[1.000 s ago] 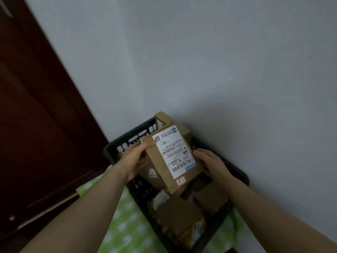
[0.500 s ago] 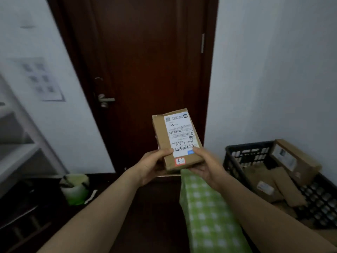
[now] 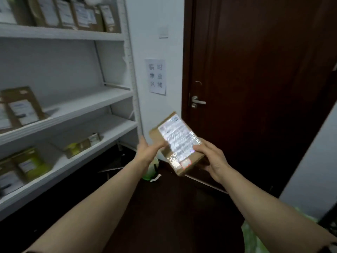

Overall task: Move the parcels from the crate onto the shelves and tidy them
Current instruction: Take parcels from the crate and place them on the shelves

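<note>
**Parcel held in both hands, between the shelves and the door**

From the head camera: the brown cardboard parcel is up in the air in front of the person, clear of every surface, over the dark floor and a little right of the white shelves. Its long axis runs from the near end, low by the right hand, up and away to the far end, which leans slightly left towards the strip of wall beside the door. The broad face with the white shipping label is turned up at the camera. Glare washes over the label, so the print cannot be read; a small red-edged sticker sits near its close end.

The left hand grips the parcel's left edge, thumb laid across the top face, and the fingers underneath are hidden. The right hand clasps the near right corner, thumb on top and fingers curled below.

On the shelves, upright parcels line the top board, their tops cut off by the frame. A leaning parcel stands on the middle board and a flat parcel lies on the one below; all are blurred. A paper notice hangs on the wall. Something green and white sits on the floor, half hidden behind the left wrist. A green checked cloth is cut off at the lower right corner
</note>
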`<control>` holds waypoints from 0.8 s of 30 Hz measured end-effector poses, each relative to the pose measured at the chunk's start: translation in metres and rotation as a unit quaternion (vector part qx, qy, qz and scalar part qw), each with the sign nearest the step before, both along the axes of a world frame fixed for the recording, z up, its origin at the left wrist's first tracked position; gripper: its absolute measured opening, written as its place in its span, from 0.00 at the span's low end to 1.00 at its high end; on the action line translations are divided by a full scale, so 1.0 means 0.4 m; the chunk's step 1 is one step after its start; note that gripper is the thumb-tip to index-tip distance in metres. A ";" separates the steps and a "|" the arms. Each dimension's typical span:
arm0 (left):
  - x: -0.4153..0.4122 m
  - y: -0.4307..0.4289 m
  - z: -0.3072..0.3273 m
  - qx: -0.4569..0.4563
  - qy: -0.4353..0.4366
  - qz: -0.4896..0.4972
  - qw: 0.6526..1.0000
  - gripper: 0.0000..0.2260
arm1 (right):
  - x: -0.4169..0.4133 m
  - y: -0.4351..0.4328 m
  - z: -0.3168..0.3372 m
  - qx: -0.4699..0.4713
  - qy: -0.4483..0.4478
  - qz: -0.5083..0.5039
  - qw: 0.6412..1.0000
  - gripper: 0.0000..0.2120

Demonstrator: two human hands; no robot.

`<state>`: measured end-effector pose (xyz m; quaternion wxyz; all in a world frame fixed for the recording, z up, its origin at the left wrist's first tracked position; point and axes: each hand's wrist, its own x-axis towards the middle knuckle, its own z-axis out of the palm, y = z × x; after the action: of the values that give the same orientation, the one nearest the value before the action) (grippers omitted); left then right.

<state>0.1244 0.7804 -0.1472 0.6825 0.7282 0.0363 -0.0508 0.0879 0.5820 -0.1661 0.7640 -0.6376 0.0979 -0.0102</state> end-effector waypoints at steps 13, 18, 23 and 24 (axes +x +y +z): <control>-0.095 0.130 0.084 0.349 -0.005 -0.211 0.913 0.43 | 0.009 0.165 0.123 -0.344 -0.131 0.289 0.884 0.53; -0.143 0.214 0.080 0.126 -0.020 -0.100 0.987 0.29 | 0.018 0.147 0.124 -0.131 -0.087 0.228 0.961 0.44; -0.174 0.234 0.082 0.011 -0.016 -0.053 0.998 0.28 | 0.000 0.190 0.099 -0.161 -0.072 0.314 0.933 0.45; -0.178 0.238 0.083 0.004 -0.014 -0.052 0.999 0.28 | 0.000 0.200 0.096 -0.163 -0.074 0.311 0.933 0.43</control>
<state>0.0532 0.8756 -0.1140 0.6764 0.7326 -0.0112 -0.0755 0.0880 0.6618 -0.1276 0.6200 -0.7491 -0.1654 0.1646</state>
